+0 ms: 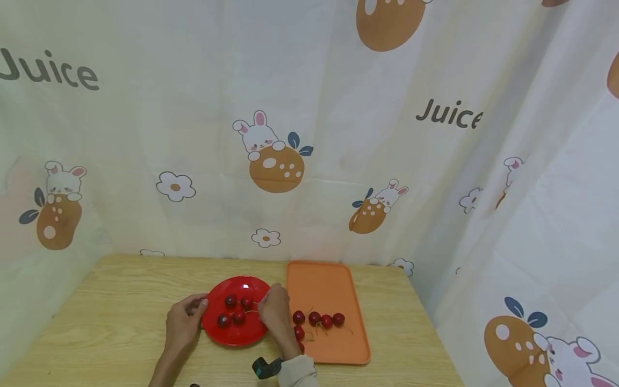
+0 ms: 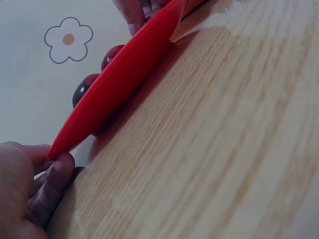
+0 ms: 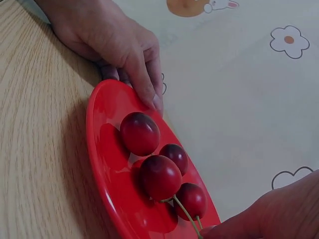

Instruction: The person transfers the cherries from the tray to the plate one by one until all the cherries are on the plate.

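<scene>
A round red plate (image 1: 227, 336) lies on the table with several dark red cherries (image 1: 238, 317) grouped on it. My left hand (image 1: 182, 325) holds the plate's left rim, thumb on top and fingers beneath, as the left wrist view shows. At the plate's right side, my right hand (image 1: 274, 312) pinches thin green cherry stems (image 3: 185, 213) between thumb and finger. Those stems run to the two nearest cherries in the right wrist view, which sit low over the plate's surface.
Right of the plate lies an orange tray (image 1: 321, 285) with several stemmed cherries (image 1: 326, 321) on it, partly hidden behind my right forearm. A small dark object (image 1: 194, 385) shows at the bottom edge. A patterned curtain (image 1: 203, 134) hangs behind the wooden table (image 1: 121, 322).
</scene>
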`<action>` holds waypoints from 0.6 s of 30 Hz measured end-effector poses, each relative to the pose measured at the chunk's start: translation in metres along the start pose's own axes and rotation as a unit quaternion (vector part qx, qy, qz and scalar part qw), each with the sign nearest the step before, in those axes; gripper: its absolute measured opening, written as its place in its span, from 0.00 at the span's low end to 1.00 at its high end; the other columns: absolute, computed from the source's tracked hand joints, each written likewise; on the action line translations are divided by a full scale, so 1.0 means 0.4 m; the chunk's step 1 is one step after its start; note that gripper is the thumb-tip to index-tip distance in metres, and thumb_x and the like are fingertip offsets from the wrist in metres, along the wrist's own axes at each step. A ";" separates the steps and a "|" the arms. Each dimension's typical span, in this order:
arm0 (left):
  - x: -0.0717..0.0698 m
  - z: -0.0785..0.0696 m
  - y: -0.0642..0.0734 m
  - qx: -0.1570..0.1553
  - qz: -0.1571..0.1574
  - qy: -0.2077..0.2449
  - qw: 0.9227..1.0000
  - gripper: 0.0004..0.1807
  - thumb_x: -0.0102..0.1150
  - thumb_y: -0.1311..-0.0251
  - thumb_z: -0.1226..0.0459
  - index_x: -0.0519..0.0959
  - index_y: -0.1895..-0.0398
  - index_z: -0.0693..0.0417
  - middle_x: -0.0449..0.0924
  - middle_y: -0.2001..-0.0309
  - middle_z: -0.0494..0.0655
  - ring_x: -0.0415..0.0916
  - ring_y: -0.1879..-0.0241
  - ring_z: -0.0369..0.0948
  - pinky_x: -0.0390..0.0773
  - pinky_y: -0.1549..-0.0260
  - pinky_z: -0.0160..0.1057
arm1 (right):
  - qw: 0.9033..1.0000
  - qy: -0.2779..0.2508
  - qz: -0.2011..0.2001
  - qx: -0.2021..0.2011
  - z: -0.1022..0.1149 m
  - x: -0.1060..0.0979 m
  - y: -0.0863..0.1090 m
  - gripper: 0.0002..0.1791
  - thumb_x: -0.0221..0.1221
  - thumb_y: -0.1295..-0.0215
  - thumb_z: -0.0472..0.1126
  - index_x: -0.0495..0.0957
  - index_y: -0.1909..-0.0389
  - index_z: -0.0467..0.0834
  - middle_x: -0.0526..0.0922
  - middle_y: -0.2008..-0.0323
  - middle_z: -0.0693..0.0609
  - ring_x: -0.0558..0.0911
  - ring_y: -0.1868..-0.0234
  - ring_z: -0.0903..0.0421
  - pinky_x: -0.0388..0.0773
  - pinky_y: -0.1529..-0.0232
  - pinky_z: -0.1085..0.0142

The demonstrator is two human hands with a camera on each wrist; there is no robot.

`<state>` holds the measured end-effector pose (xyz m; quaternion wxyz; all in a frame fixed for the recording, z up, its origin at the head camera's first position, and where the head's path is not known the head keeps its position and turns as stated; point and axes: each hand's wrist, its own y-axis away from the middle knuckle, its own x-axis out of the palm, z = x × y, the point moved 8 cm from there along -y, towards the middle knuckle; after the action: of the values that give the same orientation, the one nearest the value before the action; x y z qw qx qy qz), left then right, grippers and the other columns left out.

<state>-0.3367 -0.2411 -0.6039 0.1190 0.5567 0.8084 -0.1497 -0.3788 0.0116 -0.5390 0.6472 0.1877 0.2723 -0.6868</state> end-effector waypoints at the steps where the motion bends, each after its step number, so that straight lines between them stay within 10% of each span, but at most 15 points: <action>1: -0.001 0.000 0.000 0.000 -0.001 0.001 1.000 0.14 0.62 0.21 0.66 0.86 0.39 0.60 0.90 0.55 0.58 0.81 0.71 0.34 0.83 0.75 0.33 | 1.000 0.004 -0.002 -0.005 0.002 0.001 -0.001 0.19 0.64 0.40 0.22 0.71 0.85 0.40 0.77 0.87 0.50 0.78 0.86 0.58 0.73 0.86 0.70; 18: -0.001 0.004 0.001 -0.005 0.005 -0.003 1.000 0.15 0.60 0.20 0.65 0.85 0.37 0.59 0.90 0.53 0.58 0.81 0.70 0.35 0.83 0.73 0.32 | 0.999 0.039 0.028 0.020 0.010 0.024 -0.007 0.16 0.65 0.39 0.21 0.75 0.82 0.38 0.72 0.87 0.52 0.73 0.83 0.59 0.69 0.82 0.72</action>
<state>-0.3359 -0.2421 -0.6053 0.1247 0.5600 0.8057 -0.1469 -0.3823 0.0016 -0.5413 0.6514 0.2346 0.2781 -0.6658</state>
